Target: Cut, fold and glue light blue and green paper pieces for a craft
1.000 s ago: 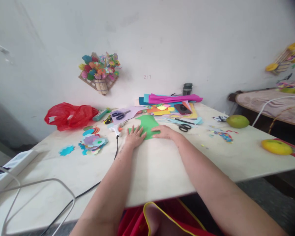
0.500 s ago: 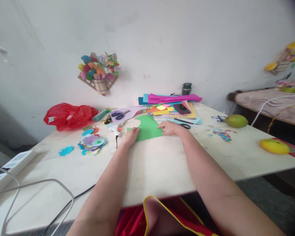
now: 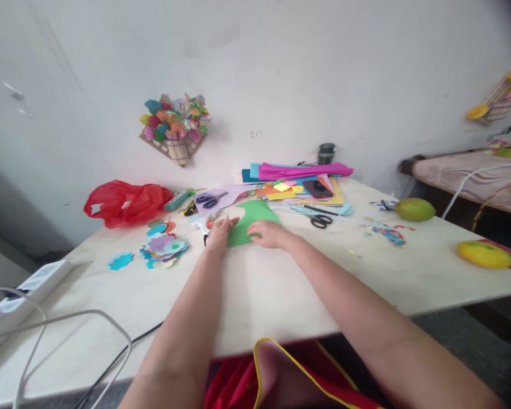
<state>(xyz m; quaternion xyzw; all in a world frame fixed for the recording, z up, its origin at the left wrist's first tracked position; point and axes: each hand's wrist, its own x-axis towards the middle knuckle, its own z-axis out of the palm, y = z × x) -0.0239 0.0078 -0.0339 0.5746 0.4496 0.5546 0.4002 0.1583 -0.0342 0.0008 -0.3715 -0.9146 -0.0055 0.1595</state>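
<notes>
- Left hand (image 3: 222, 234) was down at the left edge of the green sheet (image 3: 256, 215), fingers pointing forward and inward. Couldn't tell if it was pinching that edge or just resting on it.
- Right hand (image 3: 269, 234) was over the sheet's near right part, fingers loosely curled with the tips toward the other hand. Couldn't tell whether the thumb was gripping anything.
- So the green sheet lay on the pale table (image 3: 272, 301) between and just beyond both hands.
- Just beside the left hand, on its outer side, was a white glue gun (image 3: 201, 224).
- Left of that same hand sat a pile of paper flower cutouts (image 3: 164, 249), with one blue cutout (image 3: 121, 261) off by itself further left.
- Right of the right hand and a bit beyond: black scissors (image 3: 321, 221).
- Forward of the left hand, purple-handled scissors (image 3: 205, 200) lay on a lilac sheet (image 3: 230, 196).
- Ahead and to the right of the right hand, a phone (image 3: 318, 189) rested on colored papers (image 3: 276, 196).
- Well left and forward of the left hand was a crumpled red plastic bag (image 3: 128, 204).
- Way off to the right hand's right, a green fruit (image 3: 415, 209) and a yellow fruit (image 3: 484, 254).
- Furthest out, on the wall beyond the left hand, hung a colorful flower bouquet (image 3: 174, 122).
</notes>
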